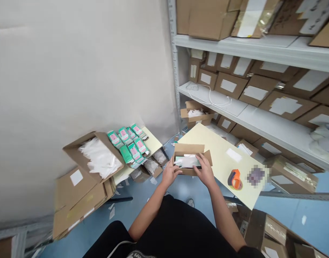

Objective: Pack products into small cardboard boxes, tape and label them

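Observation:
In the head view a small open cardboard box (pixel 189 147) sits at the near left edge of the cream table, its flaps folded out. White packets (pixel 188 161) lie inside, with a bit of green showing at their left. My left hand (pixel 169 173) grips the box's left wall and near corner, thumb along the front edge. Over the right side is my right hand (pixel 205 171), its fingers reaching in onto the packets and its thumb by the front wall. Part of the contents is hidden under my fingers.
The cream table (pixel 199 138) also bears an orange tape dispenser (pixel 236 179) and a white label (pixel 233 154). Left, several green-and-pink packs (pixel 127 154) lie beside a large carton (pixel 91 172) of white packets. Shelving (pixel 250 50) with labelled boxes stands at right.

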Demonstrator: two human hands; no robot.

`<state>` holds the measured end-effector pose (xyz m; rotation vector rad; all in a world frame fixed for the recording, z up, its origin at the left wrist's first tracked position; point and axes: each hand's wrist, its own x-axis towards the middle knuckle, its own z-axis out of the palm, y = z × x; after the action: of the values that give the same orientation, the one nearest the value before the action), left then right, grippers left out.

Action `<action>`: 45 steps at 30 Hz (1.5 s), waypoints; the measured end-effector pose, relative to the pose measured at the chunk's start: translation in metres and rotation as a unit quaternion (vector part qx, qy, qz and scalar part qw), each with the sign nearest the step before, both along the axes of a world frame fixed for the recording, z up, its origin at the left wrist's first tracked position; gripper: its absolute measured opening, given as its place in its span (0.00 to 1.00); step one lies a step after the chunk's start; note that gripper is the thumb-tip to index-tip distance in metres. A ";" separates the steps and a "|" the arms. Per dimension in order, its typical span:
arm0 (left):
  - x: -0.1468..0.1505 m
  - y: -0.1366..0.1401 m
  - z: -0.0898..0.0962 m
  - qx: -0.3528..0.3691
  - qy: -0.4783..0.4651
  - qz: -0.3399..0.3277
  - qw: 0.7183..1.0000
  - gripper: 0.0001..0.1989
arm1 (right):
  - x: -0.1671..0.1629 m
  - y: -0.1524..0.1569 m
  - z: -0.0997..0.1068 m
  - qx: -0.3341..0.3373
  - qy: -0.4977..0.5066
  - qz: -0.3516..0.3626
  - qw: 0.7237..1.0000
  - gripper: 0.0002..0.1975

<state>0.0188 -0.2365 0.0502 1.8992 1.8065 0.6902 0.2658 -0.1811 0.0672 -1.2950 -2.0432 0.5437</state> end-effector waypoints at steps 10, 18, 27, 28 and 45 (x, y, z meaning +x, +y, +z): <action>0.057 0.126 -0.018 -0.029 -0.003 -0.125 0.992 0.05 | 0.073 0.039 -0.020 -0.040 -0.019 -0.166 0.985 0.31; 0.109 0.250 -0.058 -0.057 -0.030 -0.259 0.964 0.06 | 0.099 0.071 -0.030 -0.111 -0.055 -0.294 0.948 0.31; 0.140 0.335 -0.121 -0.160 -0.056 -0.356 0.919 0.21 | 0.086 0.085 -0.040 -0.181 -0.076 -0.369 0.909 0.32; 0.137 0.339 -0.125 -0.159 -0.064 -0.349 0.921 0.28 | 0.085 0.084 -0.043 -0.188 -0.077 -0.377 0.904 0.32; 0.131 0.340 -0.137 -0.210 0.009 -0.449 0.869 0.51 | 0.112 0.103 -0.104 -0.262 -0.020 -0.478 0.838 0.45</action>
<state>0.1502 0.1032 -0.0867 2.1002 0.7780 -0.0567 0.3780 -0.0782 -0.0366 -2.4141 -1.0165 0.5869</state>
